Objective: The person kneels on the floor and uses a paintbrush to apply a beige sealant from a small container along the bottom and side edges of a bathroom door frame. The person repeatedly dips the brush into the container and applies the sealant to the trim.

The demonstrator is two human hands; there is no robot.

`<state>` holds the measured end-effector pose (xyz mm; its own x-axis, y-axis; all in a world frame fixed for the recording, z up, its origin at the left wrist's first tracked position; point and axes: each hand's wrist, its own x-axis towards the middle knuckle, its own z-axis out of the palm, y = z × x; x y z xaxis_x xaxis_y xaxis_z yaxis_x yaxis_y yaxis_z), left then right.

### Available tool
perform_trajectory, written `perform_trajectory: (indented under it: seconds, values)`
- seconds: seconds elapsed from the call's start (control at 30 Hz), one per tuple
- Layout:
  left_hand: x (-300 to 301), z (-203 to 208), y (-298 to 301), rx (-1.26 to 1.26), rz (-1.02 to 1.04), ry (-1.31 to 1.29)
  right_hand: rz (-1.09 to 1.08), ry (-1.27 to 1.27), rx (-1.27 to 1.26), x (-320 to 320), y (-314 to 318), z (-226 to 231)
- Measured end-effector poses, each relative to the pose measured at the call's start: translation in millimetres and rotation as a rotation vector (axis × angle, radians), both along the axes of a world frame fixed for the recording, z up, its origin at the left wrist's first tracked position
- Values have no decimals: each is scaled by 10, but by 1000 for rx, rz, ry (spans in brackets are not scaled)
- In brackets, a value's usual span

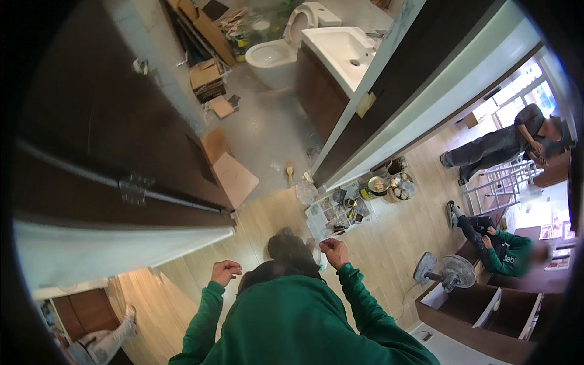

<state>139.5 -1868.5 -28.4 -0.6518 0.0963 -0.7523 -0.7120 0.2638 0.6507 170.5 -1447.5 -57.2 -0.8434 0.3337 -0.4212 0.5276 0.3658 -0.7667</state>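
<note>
My left hand (226,272) is held out in front of me at waist height, fingers stretched loosely, with nothing visible in it. Level with it on the other side, my right hand (334,252) has its thumb and fingers pinched together. Anything between those fingertips is too small to make out. Just below the right hand shows a whitish and pale green thing (319,257), partly hidden by my body. Closest in front of that hand, a clear plastic organizer tray (317,220) lies on the floor with several small parts and tools in it.
Beyond the doorway are a toilet (272,62), a washbasin (340,52), a brush (289,172) and cardboard (235,180). A dark door (109,121) stands left. Buckets (377,184), a fan (457,272), a stepladder (502,184) and two people, one standing (496,146), one sitting (511,252), are right.
</note>
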Motion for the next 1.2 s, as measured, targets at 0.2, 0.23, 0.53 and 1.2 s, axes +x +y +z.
perform_trajectory:
  seconds: [0.2,0.23,0.53,1.2]
  values:
    - [-1111,-544,422,-166,-576,253,-47,88,-22,-927,353,392]
    - [-1280,-630,539,-279,-750,307,-101,94,-56,-1026,395,451]
    - [-2810,-1070,1253,-383,-1675,168,-510,13,-244,-1057,4,592]
    - [-5386,-739,1818,-109,-1947,302,-1084,27,-258,-1748,-790,315]
